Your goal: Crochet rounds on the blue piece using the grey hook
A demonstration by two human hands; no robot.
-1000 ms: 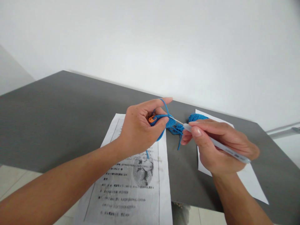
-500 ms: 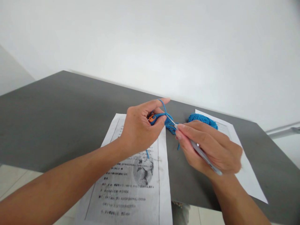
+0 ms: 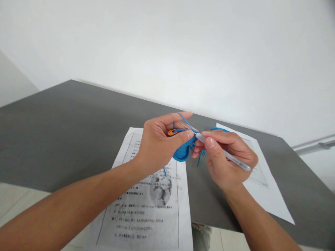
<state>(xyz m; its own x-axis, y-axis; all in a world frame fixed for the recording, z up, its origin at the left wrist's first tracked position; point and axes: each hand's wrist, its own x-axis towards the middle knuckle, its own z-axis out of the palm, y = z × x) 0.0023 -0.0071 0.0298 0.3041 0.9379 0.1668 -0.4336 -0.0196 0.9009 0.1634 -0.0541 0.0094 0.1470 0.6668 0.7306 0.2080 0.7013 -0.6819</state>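
My left hand pinches a blue crochet piece between thumb and fingers, its index finger stretched out with blue yarn looped over it. An orange stitch marker is clipped at the piece's upper edge. In my right hand is a crochet hook with a grey handle, gripped like a pen. The hook's thin metal shaft lies at the top edge of the piece, beside the left thumb, its tip pointing up and left behind the yarn. Most of the blue yarn ball is hidden behind my right hand.
A printed sheet with text and a dark picture lies under my left forearm. Another white sheet is to the right on the dark grey table. A white wall stands behind the table.
My right hand has turned and moved left and up, bringing the hook further across the piece's edge. More of the crochet piece now shows below my left thumb.
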